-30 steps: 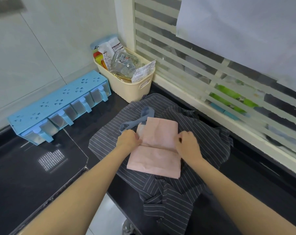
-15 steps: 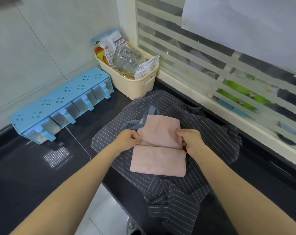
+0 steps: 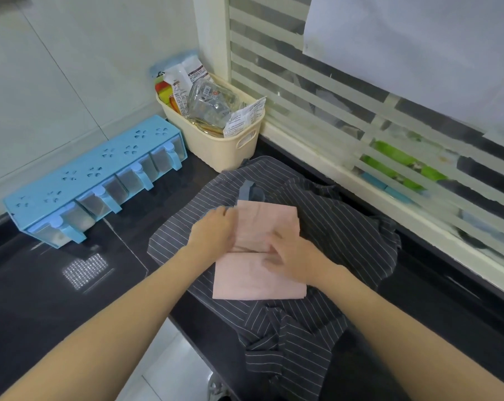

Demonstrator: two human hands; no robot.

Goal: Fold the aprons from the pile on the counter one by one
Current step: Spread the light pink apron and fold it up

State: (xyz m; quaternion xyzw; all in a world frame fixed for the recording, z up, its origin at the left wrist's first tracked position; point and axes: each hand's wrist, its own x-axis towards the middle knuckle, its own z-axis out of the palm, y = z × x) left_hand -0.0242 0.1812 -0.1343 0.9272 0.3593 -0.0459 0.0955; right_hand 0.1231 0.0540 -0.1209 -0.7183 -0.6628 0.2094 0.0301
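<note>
While it lies as a smooth folded rectangle on rumpled pinstriped cloth (image 3: 346, 227), the pink apron (image 3: 262, 276) takes both flat, open-fingered palms, left hand (image 3: 213, 231) and right hand (image 3: 295, 253).

right hand (image 3: 294, 253) motion-blurred, striped apron (image 3: 346, 227) partly hidden under pink apron (image 3: 262, 273)

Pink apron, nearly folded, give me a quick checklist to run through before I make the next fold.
1. Pink apron lies flat on the striped apron: ok.
2. Left hand presses its left edge: ok.
3. Right hand position: on the middle crease, blurred, grip cannot tell.
4. Grey strap tucked in: not ok, it sticks out at the far edge.
5. Near edge straight: ok.
6. Far-right corner square: cannot tell.
</note>
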